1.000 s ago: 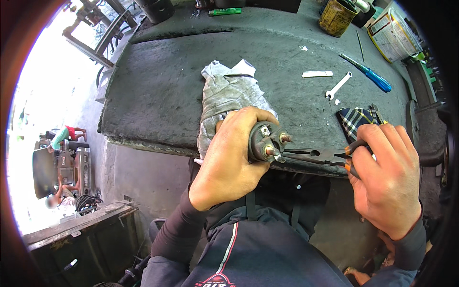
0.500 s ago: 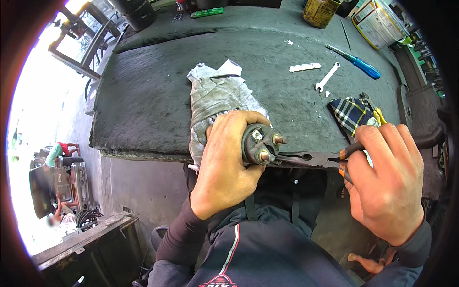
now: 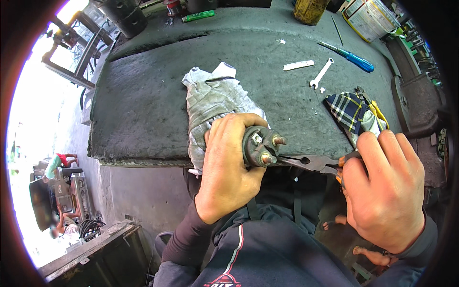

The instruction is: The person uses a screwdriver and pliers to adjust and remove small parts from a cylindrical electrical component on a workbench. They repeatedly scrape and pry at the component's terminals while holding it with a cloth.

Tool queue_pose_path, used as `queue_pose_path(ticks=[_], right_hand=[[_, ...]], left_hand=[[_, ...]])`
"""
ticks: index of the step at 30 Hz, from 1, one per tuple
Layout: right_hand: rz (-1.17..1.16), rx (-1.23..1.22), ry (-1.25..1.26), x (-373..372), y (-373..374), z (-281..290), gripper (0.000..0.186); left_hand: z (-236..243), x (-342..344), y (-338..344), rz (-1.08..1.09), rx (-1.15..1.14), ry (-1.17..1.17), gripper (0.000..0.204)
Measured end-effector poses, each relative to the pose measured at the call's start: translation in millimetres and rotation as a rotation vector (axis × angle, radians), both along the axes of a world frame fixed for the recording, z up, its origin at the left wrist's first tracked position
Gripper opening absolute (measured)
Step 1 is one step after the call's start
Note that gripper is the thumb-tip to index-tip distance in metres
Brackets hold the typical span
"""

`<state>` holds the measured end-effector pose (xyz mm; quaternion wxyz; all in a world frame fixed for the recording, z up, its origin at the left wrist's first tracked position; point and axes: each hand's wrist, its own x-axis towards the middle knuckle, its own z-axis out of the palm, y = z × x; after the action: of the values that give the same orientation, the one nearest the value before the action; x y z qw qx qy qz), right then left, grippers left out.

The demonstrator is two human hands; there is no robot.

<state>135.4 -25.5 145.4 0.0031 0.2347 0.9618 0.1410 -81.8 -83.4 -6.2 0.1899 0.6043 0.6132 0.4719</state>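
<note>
Left hand (image 3: 227, 167): grip closed round dark cylindrical part (image 3: 253, 143) with two studs, at desk (image 3: 143, 105) near edge. Grey rag (image 3: 213, 95) just behind. Right hand (image 3: 385, 191): grip wrapped on handles of pliers (image 3: 313, 163), same edge, tips by the nearer stud (image 3: 267, 158), contact unclear. Wrench (image 3: 322, 73), blue screwdriver (image 3: 356, 59) toward desk's right edge.

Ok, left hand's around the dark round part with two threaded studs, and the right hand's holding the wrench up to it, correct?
Not quite: the head view shows the right hand holding long-nosed pliers up to the dark round part; the wrench lies on the bench. The left hand is around that part, as you said.
</note>
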Motion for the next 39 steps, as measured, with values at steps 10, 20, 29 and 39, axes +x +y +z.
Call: queue_pose_path(ticks=[10, 20, 29, 39], right_hand=[[-0.024, 0.066, 0.014, 3, -3, 2, 0.02], [-0.09, 0.084, 0.122, 4, -15, 8, 0.026], [-0.016, 0.213, 0.061, -20, -19, 3, 0.026], [-0.041, 0.272, -0.047, -28, -26, 12, 0.025]], left_hand=[[1, -4, -3, -0.035, 0.028, -0.015, 0.06], [-1, -1, -2, -0.057, 0.088, 0.01, 0.057], [-3, 3, 0, 0.008, 0.122, 0.04, 0.054], [-5, 9, 1, 0.035, 0.138, 0.042, 0.052]])
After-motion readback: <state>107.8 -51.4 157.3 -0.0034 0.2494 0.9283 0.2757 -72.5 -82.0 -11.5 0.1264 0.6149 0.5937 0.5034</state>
